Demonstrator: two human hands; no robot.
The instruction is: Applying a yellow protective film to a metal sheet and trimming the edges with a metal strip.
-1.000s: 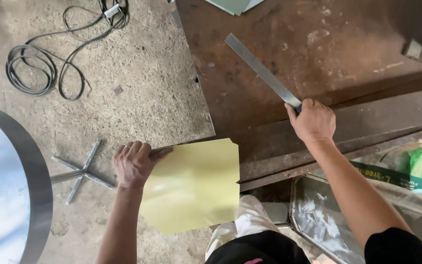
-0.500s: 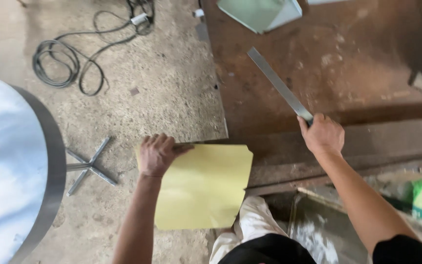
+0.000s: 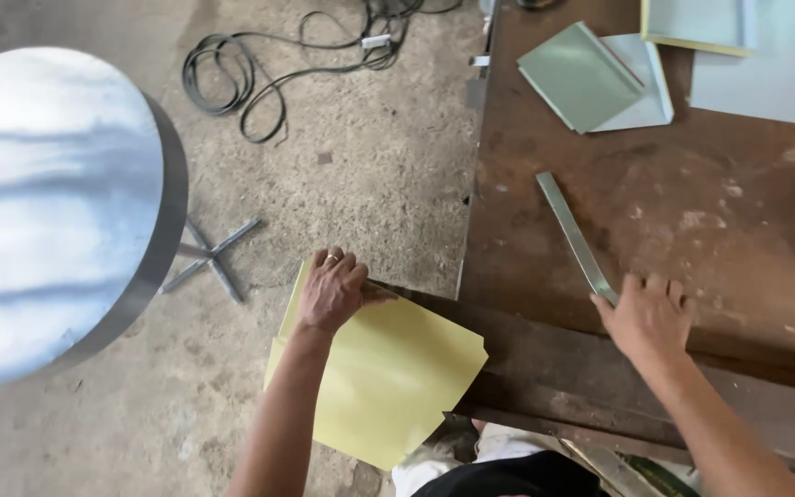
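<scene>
Rough concrete floor [image 3: 351,184], daylight. Rusty brown steel workbench [image 3: 692,202] on the right, round shiny metal tabletop [image 3: 48,202] left, black cable [image 3: 259,74] coiled on floor.

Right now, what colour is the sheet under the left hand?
Pale yellow; the sheet shows best in the head view.

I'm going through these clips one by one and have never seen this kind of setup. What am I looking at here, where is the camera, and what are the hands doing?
There is no machine here: a person works with bare hands, and the single camera sits on their head, looking down. The left hand grips the top edge of a pale yellow sheet that hangs off the near edge of a rusty brown workbench. The right hand holds one end of a long flat metal strip lying on the bench. Grey-green folded panels lie farther back. On the concrete floor are a coiled black cable and a round metal table.
</scene>
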